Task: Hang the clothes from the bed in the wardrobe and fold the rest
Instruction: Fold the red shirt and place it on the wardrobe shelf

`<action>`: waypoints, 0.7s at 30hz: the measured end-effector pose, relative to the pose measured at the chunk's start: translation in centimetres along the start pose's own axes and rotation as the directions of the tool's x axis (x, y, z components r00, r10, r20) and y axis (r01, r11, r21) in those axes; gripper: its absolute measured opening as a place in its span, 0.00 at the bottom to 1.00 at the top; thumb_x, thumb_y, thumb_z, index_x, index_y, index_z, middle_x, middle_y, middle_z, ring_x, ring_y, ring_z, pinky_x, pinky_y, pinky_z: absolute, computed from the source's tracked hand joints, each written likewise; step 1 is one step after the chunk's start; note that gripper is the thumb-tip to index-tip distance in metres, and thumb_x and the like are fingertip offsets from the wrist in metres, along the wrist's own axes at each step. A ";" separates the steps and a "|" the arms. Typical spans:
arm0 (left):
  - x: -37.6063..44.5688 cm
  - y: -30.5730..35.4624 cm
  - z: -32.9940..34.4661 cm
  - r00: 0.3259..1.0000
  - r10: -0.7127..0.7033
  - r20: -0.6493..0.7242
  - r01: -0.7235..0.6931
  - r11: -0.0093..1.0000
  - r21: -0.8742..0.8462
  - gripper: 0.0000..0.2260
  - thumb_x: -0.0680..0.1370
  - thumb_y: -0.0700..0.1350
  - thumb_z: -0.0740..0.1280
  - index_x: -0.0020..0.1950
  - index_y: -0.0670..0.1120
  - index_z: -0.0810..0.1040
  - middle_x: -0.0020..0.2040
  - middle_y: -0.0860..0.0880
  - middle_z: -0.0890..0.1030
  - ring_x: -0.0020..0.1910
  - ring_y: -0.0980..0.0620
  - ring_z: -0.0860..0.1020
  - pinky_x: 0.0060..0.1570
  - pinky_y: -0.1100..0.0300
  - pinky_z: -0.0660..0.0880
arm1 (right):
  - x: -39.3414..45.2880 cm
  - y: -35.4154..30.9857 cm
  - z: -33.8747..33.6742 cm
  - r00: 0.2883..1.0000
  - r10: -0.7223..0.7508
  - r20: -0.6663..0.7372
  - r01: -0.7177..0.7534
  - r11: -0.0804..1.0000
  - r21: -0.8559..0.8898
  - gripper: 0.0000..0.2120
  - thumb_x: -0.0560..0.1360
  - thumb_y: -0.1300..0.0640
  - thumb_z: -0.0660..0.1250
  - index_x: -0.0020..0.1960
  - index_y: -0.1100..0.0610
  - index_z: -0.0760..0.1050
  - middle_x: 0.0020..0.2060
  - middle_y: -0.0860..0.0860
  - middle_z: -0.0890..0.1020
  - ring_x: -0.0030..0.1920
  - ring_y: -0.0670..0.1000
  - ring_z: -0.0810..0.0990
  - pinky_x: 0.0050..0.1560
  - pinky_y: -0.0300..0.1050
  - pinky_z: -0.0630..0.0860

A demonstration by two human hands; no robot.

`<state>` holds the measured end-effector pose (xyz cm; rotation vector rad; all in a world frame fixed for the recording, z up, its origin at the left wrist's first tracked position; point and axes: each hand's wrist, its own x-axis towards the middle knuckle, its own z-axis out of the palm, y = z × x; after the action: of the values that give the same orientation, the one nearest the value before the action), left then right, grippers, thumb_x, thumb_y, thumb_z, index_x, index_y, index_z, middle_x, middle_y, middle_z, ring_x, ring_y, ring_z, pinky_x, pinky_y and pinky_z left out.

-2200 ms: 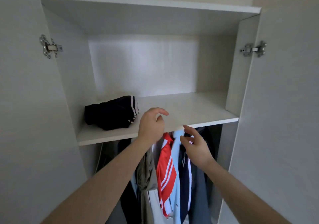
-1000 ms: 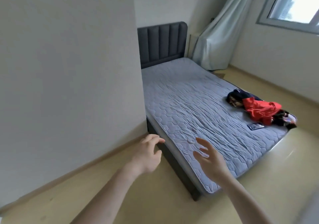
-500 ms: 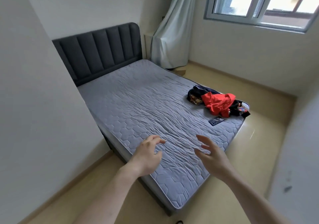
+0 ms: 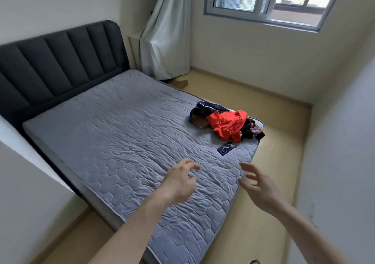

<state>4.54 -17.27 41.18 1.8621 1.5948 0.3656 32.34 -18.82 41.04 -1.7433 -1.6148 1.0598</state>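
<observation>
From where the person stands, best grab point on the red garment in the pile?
Probably the red garment's bunched upper fold, pinched from above on the near side. It lies crumpled atop the darker clothes, so lifting there should free it alone. Both hands, left hand and right hand, are empty.

The mattress [image 4: 121, 133] wore matt grey quilted cloth, creased in places. The headboard [image 4: 56, 60] was dark ribbed fabric. The red garment [image 4: 225, 124] looked smooth and slightly shiny. The floor [image 4: 274, 137] gleamed, glossy. The curtain [image 4: 166, 40] hung as soft pale cloth.
</observation>
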 end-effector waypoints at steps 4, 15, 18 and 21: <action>6.4 1.5 1.5 0.999 -0.037 0.010 0.038 0.999 -0.034 0.17 0.81 0.46 0.63 0.69 0.55 0.76 0.72 0.57 0.69 0.71 0.55 0.70 0.71 0.55 0.69 | 7.0 2.5 -2.6 0.999 -0.003 0.052 0.005 0.999 -0.037 0.20 0.79 0.56 0.71 0.68 0.42 0.73 0.65 0.42 0.78 0.64 0.47 0.78 0.63 0.49 0.77; 23.2 6.4 7.1 0.950 -0.306 -0.061 0.300 0.949 -0.097 0.16 0.83 0.47 0.62 0.69 0.58 0.75 0.74 0.59 0.67 0.61 0.56 0.74 0.60 0.64 0.67 | 28.6 8.9 -12.8 0.948 -0.037 0.315 0.086 0.986 -0.145 0.21 0.79 0.52 0.69 0.70 0.43 0.72 0.66 0.40 0.76 0.67 0.46 0.76 0.60 0.43 0.74; 26.1 7.3 8.2 0.928 -0.366 -0.076 0.354 0.926 -0.130 0.16 0.82 0.48 0.63 0.69 0.59 0.75 0.73 0.61 0.67 0.51 0.57 0.75 0.56 0.64 0.67 | 33.2 9.6 -14.7 0.936 -0.012 0.353 0.082 0.979 -0.184 0.21 0.80 0.54 0.69 0.72 0.45 0.72 0.68 0.44 0.76 0.68 0.48 0.75 0.61 0.45 0.74; 28.8 7.7 8.7 0.911 -0.405 -0.080 0.390 0.908 -0.151 0.15 0.82 0.48 0.63 0.68 0.60 0.74 0.71 0.62 0.66 0.48 0.58 0.76 0.55 0.64 0.66 | 36.7 10.2 -15.6 0.923 0.022 0.384 0.064 0.976 -0.210 0.21 0.80 0.54 0.68 0.72 0.46 0.72 0.68 0.46 0.77 0.70 0.49 0.74 0.61 0.48 0.77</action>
<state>22.07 7.29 33.84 1.3917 1.9261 0.3837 50.07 17.71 34.38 -1.7241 -2.0548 1.3206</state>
